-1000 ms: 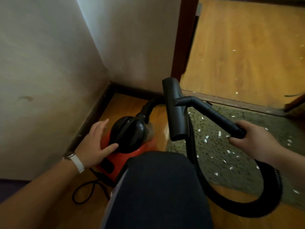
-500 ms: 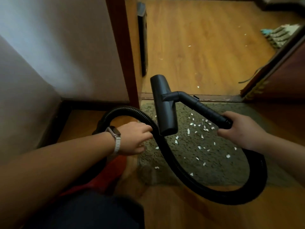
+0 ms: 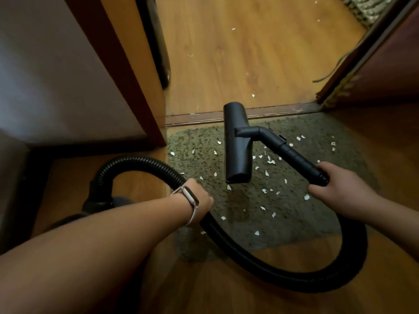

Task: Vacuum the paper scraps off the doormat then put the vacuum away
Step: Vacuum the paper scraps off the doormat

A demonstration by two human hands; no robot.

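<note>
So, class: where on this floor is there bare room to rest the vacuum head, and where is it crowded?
Free: the wood floor under the hose arch, left of the doormat; also the wood strip inside the hose loop, below the mat. Crowded: the mat's middle, with paper scraps between the left hand and right hand.

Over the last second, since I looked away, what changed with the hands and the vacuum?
The left hand left the red vacuum body and took hold of the black ribbed hose. The view swung right, toward the doorway. Unchanged: the right hand grips the black wand, the black floor nozzle hangs over the green doormat, and white paper scraps lie there.
</note>
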